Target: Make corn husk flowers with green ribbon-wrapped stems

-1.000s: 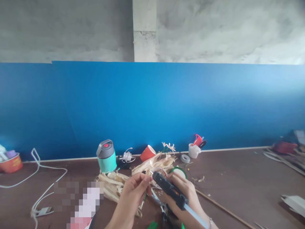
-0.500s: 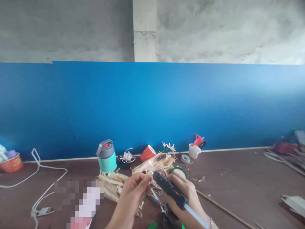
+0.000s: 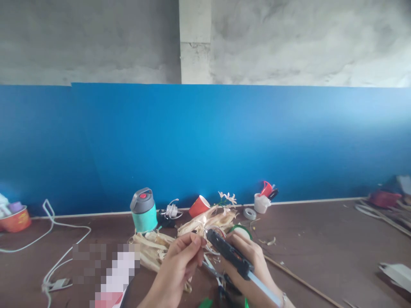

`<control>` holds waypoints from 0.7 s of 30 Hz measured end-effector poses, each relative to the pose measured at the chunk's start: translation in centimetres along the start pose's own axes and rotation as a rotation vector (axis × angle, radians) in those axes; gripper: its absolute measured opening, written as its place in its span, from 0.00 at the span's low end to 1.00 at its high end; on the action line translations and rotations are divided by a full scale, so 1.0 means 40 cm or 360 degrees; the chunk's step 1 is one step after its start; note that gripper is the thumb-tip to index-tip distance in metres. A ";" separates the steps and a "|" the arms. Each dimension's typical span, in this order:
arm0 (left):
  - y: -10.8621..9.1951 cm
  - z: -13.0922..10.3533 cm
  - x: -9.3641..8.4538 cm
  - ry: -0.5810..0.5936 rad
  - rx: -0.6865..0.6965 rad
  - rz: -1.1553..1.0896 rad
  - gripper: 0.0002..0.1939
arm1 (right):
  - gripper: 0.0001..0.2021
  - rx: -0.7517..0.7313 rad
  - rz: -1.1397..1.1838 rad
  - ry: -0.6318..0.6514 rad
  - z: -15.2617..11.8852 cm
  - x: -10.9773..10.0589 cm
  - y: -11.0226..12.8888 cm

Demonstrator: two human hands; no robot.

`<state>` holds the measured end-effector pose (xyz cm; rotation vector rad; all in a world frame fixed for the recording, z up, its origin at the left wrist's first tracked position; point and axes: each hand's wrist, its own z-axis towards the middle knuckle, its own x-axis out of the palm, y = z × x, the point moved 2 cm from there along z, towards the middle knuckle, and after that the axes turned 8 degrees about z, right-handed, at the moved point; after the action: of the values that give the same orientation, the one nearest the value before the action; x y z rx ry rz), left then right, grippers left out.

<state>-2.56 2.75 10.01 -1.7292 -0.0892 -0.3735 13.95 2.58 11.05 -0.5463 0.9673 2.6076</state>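
In my right hand is a black hot glue gun, a pale glue stick jutting from its back end. Its nozzle points up and left, close to my left fingertips but a little apart from them. My left hand is closed in a pinch; whatever sits between thumb and forefinger is too small to make out. Dried corn husks lie beside and behind my hands. Scissors rest on the table below, partly covered by my right hand. A roll of green tape is just behind my right hand.
A teal food jar, an orange cup, white husk flowers, a tape roll and a white cup stand along the blue partition. A white cable lies left, a thin stick right.
The glue gun's tip has shifted slightly right, away from my left fingertips. My left hand has shifted slightly, still pinched, and a bit of green below it no longer shows.
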 end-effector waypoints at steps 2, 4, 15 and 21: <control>0.002 0.002 -0.005 -0.0018 0.0007 -0.0025 0.17 | 0.05 0.0070 -0.0076 0.0058 0.002 -0.003 -0.006; 0.003 0.004 -0.010 -0.0040 0.0038 -0.0025 0.17 | 0.05 0.0162 -0.0154 0.0135 0.005 -0.010 -0.014; -0.007 0.001 0.000 0.0039 0.0027 -0.0102 0.18 | 0.02 0.0414 -0.0096 0.0384 0.009 -0.025 -0.020; -0.019 -0.020 -0.008 0.0508 -0.0014 0.0037 0.14 | 0.05 0.0531 0.0034 0.0009 0.002 -0.033 -0.051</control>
<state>-3.21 2.17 10.73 -1.6576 0.1637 -0.6279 15.94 3.90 10.57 -0.4577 1.3795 2.3888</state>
